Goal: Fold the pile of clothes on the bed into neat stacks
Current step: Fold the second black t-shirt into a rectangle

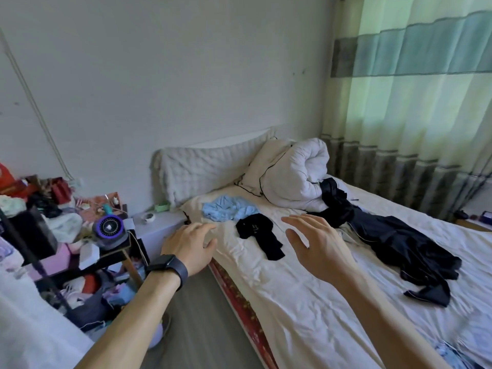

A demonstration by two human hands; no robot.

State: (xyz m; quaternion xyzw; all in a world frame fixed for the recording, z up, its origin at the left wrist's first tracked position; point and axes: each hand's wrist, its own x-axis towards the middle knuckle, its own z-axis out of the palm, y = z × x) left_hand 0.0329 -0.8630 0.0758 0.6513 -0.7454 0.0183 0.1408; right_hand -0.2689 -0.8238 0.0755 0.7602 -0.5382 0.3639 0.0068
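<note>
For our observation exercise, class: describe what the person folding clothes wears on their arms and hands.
No sleeves show on either arm. The left wrist carries a smartwatch with a black rectangular face and a dark grey-blue strap, just behind the left hand. The right hand and wrist wear nothing visible: no watch, ring or glove.

The left hand and right hand are bare, the arms uncovered as far as they show. The left wrist wears a watch: black rectangular face, wide dark grey band.
</note>
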